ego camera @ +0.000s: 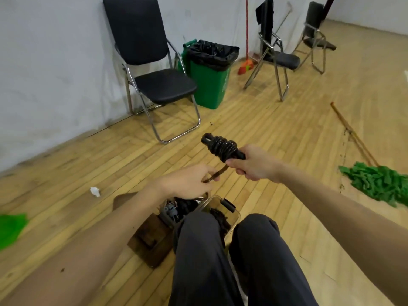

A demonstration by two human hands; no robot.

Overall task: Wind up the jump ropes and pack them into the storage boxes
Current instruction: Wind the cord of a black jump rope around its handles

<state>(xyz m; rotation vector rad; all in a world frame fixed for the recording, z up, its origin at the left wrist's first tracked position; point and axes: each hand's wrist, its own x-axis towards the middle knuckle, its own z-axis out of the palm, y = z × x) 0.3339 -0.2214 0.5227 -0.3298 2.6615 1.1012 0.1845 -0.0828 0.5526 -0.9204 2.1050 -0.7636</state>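
Seated person winding a black jump rope (pixel 220 146), held above the knees. The right hand (pixel 254 162) is clenched round the lower part of the bundle, whose coils are wrapped tightly one over another, with a rounded end protruding at the top. The left hand (pixel 187 184) pinches the short loose tail (pixel 218 173) between thumb and fingertips, just below the right fist. Only this tail appears unwound, so the winding of this rope is judged nearly complete. Securing the end and placing the bundle in a box are not yet done. Below the hands, partly hidden by the legs, two clear storage boxes stand side by side. The right box (pixel 234 214) and the left box (pixel 170 212) both already contain dark items, probably packed ropes. No other loose rope is visible on the wooden floor (pixel 287 129).
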